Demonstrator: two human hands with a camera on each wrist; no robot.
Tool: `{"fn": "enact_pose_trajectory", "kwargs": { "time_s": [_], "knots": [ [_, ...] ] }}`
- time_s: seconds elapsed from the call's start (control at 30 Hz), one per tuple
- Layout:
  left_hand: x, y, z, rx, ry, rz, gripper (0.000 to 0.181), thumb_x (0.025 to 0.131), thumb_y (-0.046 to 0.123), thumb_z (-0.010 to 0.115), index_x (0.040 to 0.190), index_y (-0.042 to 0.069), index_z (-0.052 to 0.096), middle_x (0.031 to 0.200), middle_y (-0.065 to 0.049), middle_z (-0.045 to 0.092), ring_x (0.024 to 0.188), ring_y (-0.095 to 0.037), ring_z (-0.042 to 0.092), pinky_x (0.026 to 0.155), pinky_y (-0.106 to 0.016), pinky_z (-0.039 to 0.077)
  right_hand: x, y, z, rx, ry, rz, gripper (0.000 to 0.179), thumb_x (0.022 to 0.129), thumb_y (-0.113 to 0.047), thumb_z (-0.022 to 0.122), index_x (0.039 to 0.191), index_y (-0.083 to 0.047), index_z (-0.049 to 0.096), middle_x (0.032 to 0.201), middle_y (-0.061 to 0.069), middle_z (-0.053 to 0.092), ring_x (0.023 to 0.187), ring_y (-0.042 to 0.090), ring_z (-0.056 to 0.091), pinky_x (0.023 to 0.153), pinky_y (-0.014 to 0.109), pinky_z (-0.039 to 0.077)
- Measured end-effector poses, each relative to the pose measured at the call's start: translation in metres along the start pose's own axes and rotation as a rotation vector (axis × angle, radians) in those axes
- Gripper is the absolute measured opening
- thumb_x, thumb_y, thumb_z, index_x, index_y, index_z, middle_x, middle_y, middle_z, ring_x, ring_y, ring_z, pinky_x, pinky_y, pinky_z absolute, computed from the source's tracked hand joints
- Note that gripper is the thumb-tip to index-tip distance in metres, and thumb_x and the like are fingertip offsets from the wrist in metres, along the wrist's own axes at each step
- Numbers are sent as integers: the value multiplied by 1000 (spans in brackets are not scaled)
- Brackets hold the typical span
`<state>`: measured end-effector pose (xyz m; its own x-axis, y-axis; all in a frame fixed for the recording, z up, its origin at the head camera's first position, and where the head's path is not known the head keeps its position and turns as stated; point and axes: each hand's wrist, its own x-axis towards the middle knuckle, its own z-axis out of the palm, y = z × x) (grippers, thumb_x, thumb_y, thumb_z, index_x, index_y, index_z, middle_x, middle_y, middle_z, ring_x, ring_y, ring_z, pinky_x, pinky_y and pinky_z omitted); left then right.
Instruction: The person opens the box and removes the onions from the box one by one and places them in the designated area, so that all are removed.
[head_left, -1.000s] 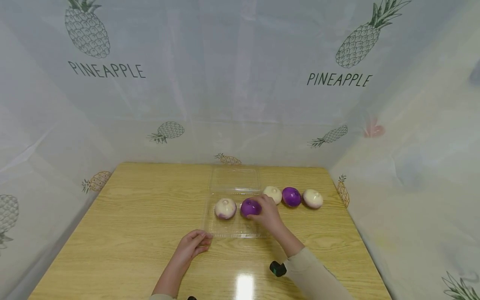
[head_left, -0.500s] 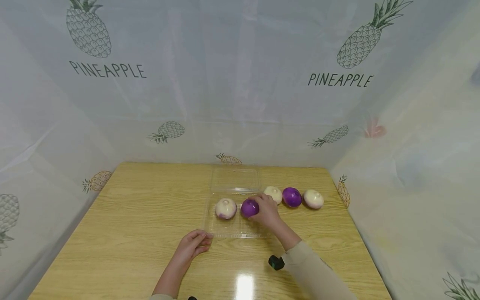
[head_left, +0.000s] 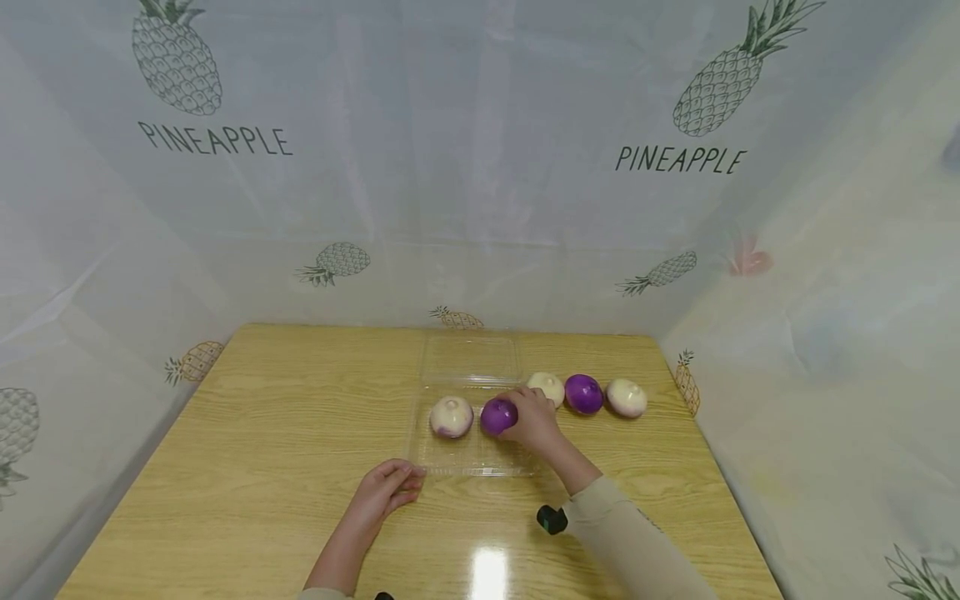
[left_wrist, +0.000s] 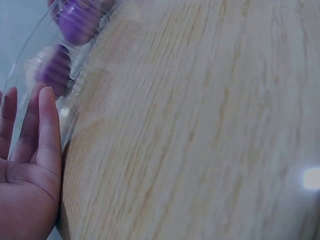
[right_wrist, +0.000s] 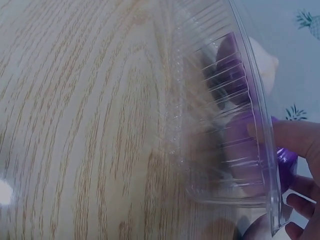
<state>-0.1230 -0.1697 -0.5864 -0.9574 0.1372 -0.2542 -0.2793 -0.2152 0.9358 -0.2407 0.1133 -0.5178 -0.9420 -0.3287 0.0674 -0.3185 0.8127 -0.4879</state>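
Observation:
A clear plastic box (head_left: pixel 448 460) lies with its lid laid back toward the far side. In its left half sits a pale onion (head_left: pixel 451 417) with purple patches. My right hand (head_left: pixel 536 423) grips a purple onion (head_left: pixel 497 417) in the right half, thumb at the near side and fingers over the far side. The right wrist view shows that purple onion (right_wrist: pixel 245 155) partly through the ribbed box wall, beside my right hand (right_wrist: pixel 305 145). At the box's near left corner, my left hand (head_left: pixel 378 493) touches the edge. Its fingers look straight in the left wrist view (left_wrist: pixel 30 190).
To the right of the box, a pale onion (head_left: pixel 547 388), a purple onion (head_left: pixel 583 394) and another pale onion (head_left: pixel 626 398) form a row on the wooden table (head_left: pixel 300 417). A pineapple-printed curtain (head_left: pixel 480 208) hangs behind the table and along its sides.
My right wrist and sleeve have shifted slightly away from me, and the right hand still holds the purple onion in the box. The left hand stays at the corner.

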Motion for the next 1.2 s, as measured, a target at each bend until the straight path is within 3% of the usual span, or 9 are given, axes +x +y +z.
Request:
{"fn": "enact_pose_trajectory", "kwargs": {
  "time_s": [0.47, 0.63, 1.03, 1.2],
  "knots": [
    [1, 1, 1, -27, 13, 1, 26, 100, 18, 58, 109, -6, 62, 105, -12, 65, 95, -21, 62, 83, -32, 56, -4, 4, -10, 70, -17, -27, 63, 69, -31, 89, 126, -18, 64, 125, 2, 59, 116, 31, 44, 96, 52, 30],
    [1, 1, 1, -31, 6, 10, 24, 100, 18, 57, 107, -4, 63, 104, -11, 65, 94, -20, 63, 82, -32, 56, -12, 2, -25, 130, 44, -77, 64, 67, -30, 91, 123, -16, 65, 123, 3, 63, 116, 31, 48, 98, 56, 32],
    [0, 2, 3, -24, 20, -5, 24, 100, 17, 57, 108, -4, 64, 102, -10, 66, 94, -21, 62, 82, -32, 56, -33, 8, -53, 211, 132, -95, 63, 69, -23, 90, 126, -15, 63, 126, 4, 62, 123, 32, 45, 103, 61, 26],
    [-2, 4, 4, -15, 18, -8, 22, 100, 18, 56, 107, -1, 65, 102, -8, 66, 94, -20, 62, 83, -32, 55, -42, 17, -61, 241, 187, -103, 62, 69, -19, 90, 124, -13, 62, 125, 6, 62, 119, 34, 46, 98, 58, 35]
  ]
}}
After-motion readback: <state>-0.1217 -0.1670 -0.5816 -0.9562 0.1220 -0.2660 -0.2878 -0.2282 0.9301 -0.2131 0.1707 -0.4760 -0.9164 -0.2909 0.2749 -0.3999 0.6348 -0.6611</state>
